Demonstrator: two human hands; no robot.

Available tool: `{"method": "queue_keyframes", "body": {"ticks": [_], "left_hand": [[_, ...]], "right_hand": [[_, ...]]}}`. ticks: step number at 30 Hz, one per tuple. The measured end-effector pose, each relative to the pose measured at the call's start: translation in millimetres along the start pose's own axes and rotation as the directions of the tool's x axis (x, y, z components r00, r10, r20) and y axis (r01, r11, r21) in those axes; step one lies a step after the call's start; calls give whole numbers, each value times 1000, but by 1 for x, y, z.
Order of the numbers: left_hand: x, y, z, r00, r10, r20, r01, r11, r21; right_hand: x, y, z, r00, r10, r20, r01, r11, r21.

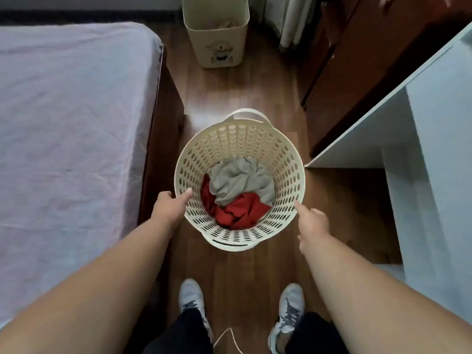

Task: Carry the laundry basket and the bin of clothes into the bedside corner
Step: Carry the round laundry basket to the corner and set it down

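Note:
A round cream laundry basket [240, 139] with perforated walls is in the middle of the view, over the wooden floor. Grey cloth [238, 180] and red cloth [237, 210] lie inside it. My left hand [169, 206] grips its left rim, thumb over the edge. My right hand [313, 222] holds the right rim, thumb against the wall. A tall cream rectangular bin [217, 29] with a cartoon picture stands on the floor at the far end, some cloth showing inside it.
A bed with a pale pink sheet [71, 118] fills the left side. A white desk [413, 118] and dark wooden cabinets [357, 60] line the right. A radiator [291, 24] stands at the back. The floor strip between them is narrow. A white cord [229, 335] lies by my feet.

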State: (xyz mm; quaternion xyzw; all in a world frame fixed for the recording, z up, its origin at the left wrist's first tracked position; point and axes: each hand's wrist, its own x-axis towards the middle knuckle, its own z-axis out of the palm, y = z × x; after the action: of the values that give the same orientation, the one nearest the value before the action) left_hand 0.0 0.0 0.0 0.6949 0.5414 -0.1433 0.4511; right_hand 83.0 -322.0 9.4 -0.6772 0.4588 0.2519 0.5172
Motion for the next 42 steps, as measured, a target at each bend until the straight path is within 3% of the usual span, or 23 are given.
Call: {"method": "queue_keyframes", "body": {"ticks": [3, 5, 8, 11, 16, 24, 30, 37, 42], "left_hand": [[33, -17, 31, 1000, -1, 3, 1, 1000, -19], [45, -29, 48, 1000, -15, 17, 15, 1000, -14], [58, -41, 60, 997, 24, -76, -15, 993, 117], [54, -45, 57, 995, 73, -64, -59, 978, 202], [17, -14, 19, 993, 101, -55, -94, 987, 130], [-124, 133, -85, 983, 132, -130, -133, 991, 4], [-201, 264, -177, 980, 139, -141, -168, 962, -214], [-172, 392, -253, 943, 264, -200, -307, 925, -225], [-119, 464, -309, 937, 295, -186, -339, 894, -292]], "right_hand": [[41, 1, 13, 998, -26, -51, 24, 999, -49], [58, 7, 20, 1000, 22, 8, -22, 999, -49], [73, 22, 34, 989, 63, 132, -50, 994, -93], [68, 19, 38, 996, -24, 85, 36, 989, -142], [23, -36, 8, 983, -133, 122, 156, 966, -206], [-119, -179, -62, 969, -163, 188, 190, 972, -135], [-206, -312, -98, 928, -307, 210, 347, 917, -195], [-241, -459, -21, 793, -569, 217, 609, 741, -281], [-253, -529, 37, 776, -604, 180, 631, 746, -214]]}}
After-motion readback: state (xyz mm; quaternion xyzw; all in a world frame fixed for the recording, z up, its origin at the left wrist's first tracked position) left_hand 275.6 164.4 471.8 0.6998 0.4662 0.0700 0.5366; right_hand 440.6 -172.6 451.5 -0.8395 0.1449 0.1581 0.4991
